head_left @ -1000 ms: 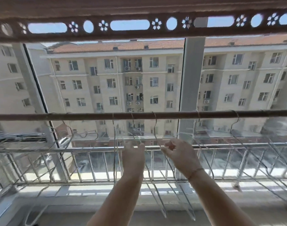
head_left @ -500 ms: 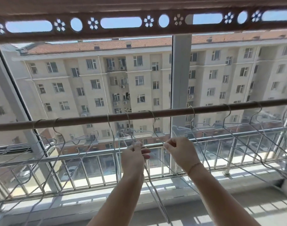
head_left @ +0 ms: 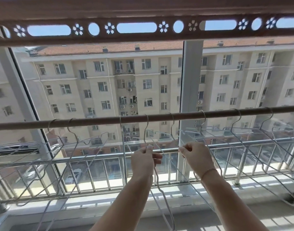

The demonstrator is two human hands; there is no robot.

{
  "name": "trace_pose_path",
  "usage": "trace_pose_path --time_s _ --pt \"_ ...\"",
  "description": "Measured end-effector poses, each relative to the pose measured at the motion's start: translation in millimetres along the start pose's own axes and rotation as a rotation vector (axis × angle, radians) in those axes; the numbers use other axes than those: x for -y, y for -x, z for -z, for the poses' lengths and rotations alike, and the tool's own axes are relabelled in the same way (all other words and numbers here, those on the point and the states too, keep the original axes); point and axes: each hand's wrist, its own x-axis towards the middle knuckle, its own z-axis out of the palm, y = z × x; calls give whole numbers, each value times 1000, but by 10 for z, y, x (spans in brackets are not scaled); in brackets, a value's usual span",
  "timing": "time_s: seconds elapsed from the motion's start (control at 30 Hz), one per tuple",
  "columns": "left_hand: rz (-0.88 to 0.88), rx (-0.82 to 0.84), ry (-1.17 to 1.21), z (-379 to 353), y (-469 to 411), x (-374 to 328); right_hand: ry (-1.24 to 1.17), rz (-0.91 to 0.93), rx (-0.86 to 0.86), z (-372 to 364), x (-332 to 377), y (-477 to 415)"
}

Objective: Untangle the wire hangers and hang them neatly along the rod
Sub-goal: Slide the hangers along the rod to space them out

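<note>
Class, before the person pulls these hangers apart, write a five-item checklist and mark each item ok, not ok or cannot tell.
1. Left hand has a grip on hanger wire: ok.
2. Right hand pinches a wire: ok.
3. Hooks sit over the rod: ok.
4. Middle hangers free of each other: not ok, wires cross between the hands.
5. Left pair of hangers separated: cannot tell, their frames overlap in this view.

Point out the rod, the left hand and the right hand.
rod (head_left: 159,117), head view, on its bare stretch between two hanger hooks.
left hand (head_left: 143,160), head view, on the back of the hand.
right hand (head_left: 197,155), head view, on the back of the hand.
</note>
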Motion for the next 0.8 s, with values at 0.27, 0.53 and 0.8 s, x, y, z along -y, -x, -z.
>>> trace_pose_path --time_s 0.27,0.53,0.8 --pt "-96 -10 -142 125 35 -5 69 -5 -24 4 67 36" --pt "-447 -118 -168 577 408 -149 12 346 -129 28 686 359" --pt "-477 -405 -408 1607 30 -174 19 357 71 -646 1210 597"
